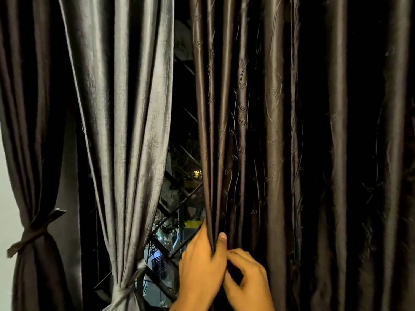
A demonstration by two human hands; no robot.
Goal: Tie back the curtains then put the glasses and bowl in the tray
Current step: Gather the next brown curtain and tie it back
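1. The left hand [202, 263] is sitting at about 6 o'clock in the view, gripping the leading edge of the dark patterned curtain [269, 131]. Its fingers are wrapping round the gathered folds from the window side while its thumb [221, 240] is pressing up along the front, so the grip is narrow and full of cloth.
2. The right hand [247, 281] is sitting just beside it, toward 5 o'clock, touching the left hand. Its fingers are curling inward toward the same bunch of folds; I cannot tell whether they are actually pinching cloth or only resting against it, since the fingertips are lying in shadow.
3. The dark patterned curtain is hanging loose, filling the view from 12 o'clock round to 3 and 5 o'clock, with no tie showing on it.
4. The pale grey curtain [125, 108] is hanging at about 10 to 11 o'clock and is being drawn in at 7 o'clock by a pale tie-back [125, 286].
5. A dark curtain [29, 108] at 9 o'clock is being cinched by a dark tie-back [36, 232] at about 8 o'clock, beside a strip of white wall [5, 198].
6. Between the pale and patterned curtains, a window grille [179, 198] is showing night outside, with a small yellow light near the centre.
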